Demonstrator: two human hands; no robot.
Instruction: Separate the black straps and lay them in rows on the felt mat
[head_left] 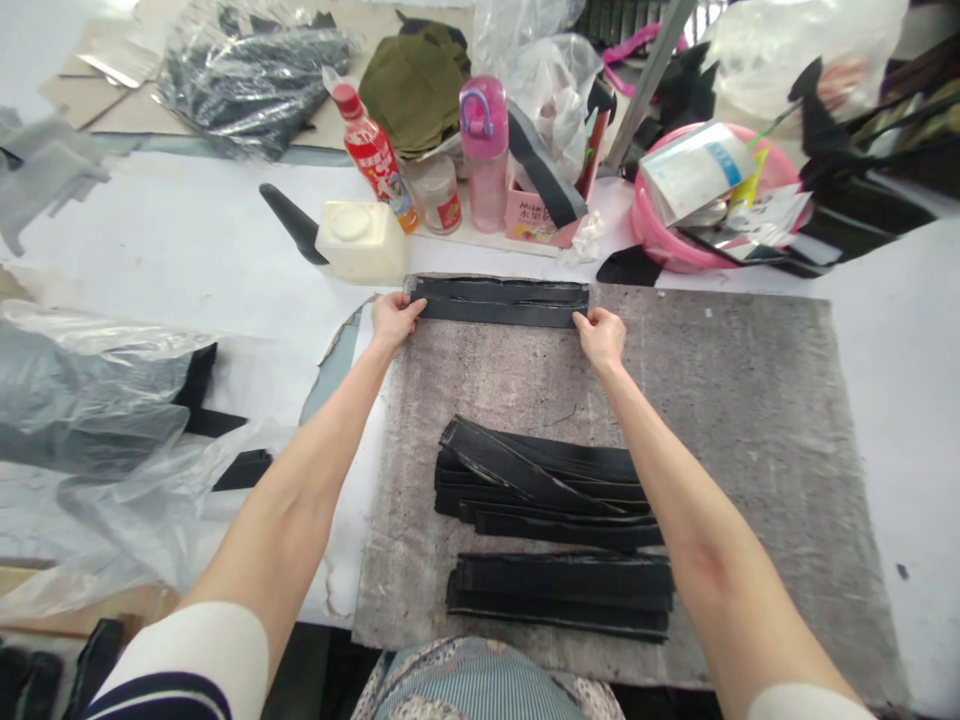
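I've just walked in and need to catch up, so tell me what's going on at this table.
A person's left hand and right hand grip opposite ends of some black strips at the far edge of a gray mat. Nearer the body, a looser pile of similar strips lies on the mat, one strip slanting across its top, with a neater pile closer still. Beyond the mat stand a pink bottle and a pink basin.

the strips (499,314) are black, some with thin pale edges; the mat (750,430) is mottled grey-brown. the left sleeve (225,635) is white with navy bands, the lap fabric (480,690) striped blue and pale grey. the drink bottle (373,158) is red above orange, the flask (486,175) pink and lilac, the basin (646,222) pink, the cloth (416,88) olive green, the canister (364,248) cream.
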